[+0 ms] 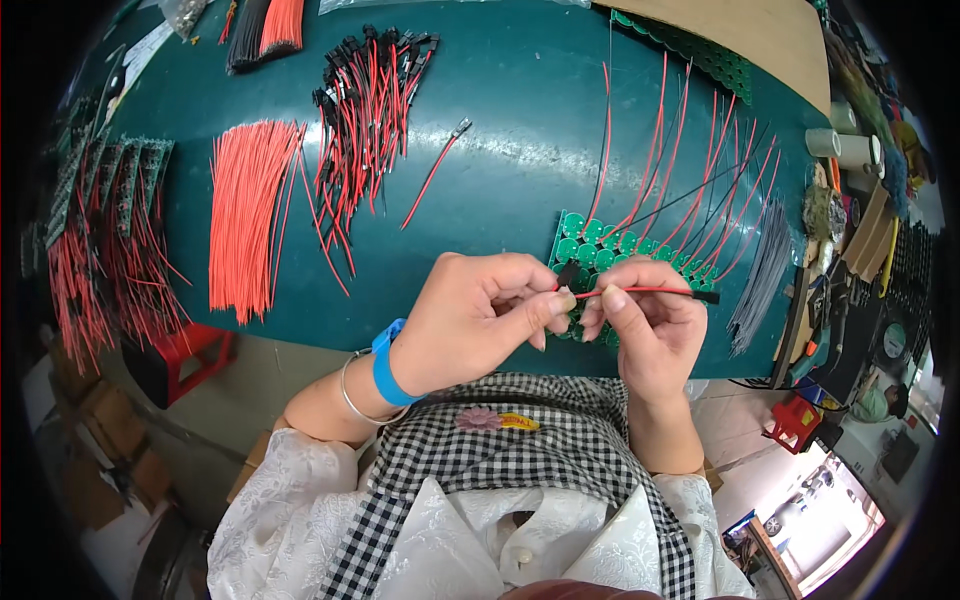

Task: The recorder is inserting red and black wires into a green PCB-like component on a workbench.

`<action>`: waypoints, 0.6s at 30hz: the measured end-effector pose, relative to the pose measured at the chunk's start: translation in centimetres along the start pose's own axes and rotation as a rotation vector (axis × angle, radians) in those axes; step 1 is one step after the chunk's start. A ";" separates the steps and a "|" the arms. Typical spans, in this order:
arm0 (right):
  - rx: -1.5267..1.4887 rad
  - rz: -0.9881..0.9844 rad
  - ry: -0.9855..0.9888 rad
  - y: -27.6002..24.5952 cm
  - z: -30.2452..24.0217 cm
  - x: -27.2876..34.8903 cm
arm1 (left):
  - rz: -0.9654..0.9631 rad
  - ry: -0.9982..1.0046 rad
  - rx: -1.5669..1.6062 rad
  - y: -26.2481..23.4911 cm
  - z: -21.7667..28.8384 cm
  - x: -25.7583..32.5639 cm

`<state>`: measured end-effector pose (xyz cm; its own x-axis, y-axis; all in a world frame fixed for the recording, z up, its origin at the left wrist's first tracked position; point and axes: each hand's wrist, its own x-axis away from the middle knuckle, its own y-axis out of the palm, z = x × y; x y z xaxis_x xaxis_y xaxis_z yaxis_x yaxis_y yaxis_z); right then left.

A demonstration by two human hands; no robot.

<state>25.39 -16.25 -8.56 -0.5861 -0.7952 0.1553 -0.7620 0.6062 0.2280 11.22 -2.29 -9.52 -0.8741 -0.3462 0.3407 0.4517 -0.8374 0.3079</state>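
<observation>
Both hands meet over the near edge of the green table, pinching a short red-and-black wire lead (662, 291). My left hand (475, 310) has thumb and forefinger closed on it beside a small black plug (568, 273). My right hand (655, 325) pinches the red wire farther along, where a black tip sticks out to the right. Partly hidden under the fingers lies a panel of round green circuit boards (600, 238). Long red and black wires (655, 165) fan out from its boards toward the far side.
Left on the table (490, 60) lie a bundle of orange-red wires (245, 220), a heap of plugged leads (365, 110) and one loose lead (437, 172). Dark grey wires (762, 265) lie at right. Wired boards (130, 190) hang over the left edge. A red stool (195, 360) stands below.
</observation>
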 end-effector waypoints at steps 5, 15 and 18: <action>0.261 -0.201 -0.140 -1.4 -0.3 -1.0 | -0.140 -0.138 0.172 -1.0 -0.2 -0.2; 0.516 0.165 -0.063 -0.4 3.0 -2.4 | 0.335 0.382 -0.413 -1.9 -2.0 0.6; 0.581 0.177 -0.075 -0.6 3.3 -2.3 | 0.436 0.459 -0.595 -2.0 -2.9 0.5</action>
<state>26.32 -14.76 -12.19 -0.7194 -0.6910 0.0701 -0.6642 0.6550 -0.3602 9.34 -2.05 -12.54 -0.6882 -0.7170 -0.1112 0.7067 -0.6276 -0.3266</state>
